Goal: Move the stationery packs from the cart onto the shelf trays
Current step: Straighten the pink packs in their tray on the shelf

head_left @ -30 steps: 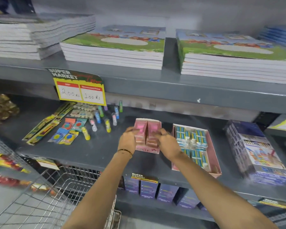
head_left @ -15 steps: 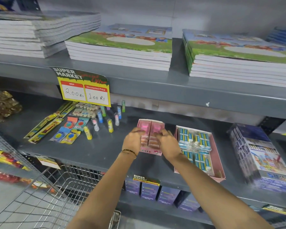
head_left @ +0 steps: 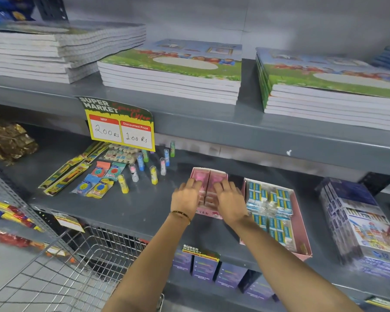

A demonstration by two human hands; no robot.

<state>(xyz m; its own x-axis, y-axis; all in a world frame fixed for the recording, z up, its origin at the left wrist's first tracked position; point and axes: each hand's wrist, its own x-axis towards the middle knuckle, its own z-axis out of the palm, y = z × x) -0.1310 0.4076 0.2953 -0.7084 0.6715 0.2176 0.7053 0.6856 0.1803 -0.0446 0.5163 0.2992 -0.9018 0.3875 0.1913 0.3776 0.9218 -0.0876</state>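
Two pink eraser packs (head_left: 218, 176) stand side by side in a small pink tray (head_left: 208, 213) on the grey middle shelf (head_left: 140, 210). My left hand (head_left: 186, 197) lies over the left pack and my right hand (head_left: 230, 199) over the right one, fingers stretched flat and apart on top of them. The near halves of the packs are hidden under my hands. The wire cart (head_left: 54, 273) is at the lower left, below the shelf edge; I see no packs in the part of it that shows.
Right of the pink tray a larger pink tray (head_left: 302, 233) holds blue-and-white eraser packs (head_left: 270, 203). A wrapped bundle of colour boxes (head_left: 358, 221) stands at the far right. Glue sticks (head_left: 153, 174) and sharpener packs (head_left: 99, 183) lie to the left. Notebook stacks (head_left: 171, 70) fill the upper shelf.
My hands gripped the pink packs from the sides before; now they lie flat on top with fingers spread. The packs sit lower in their tray.
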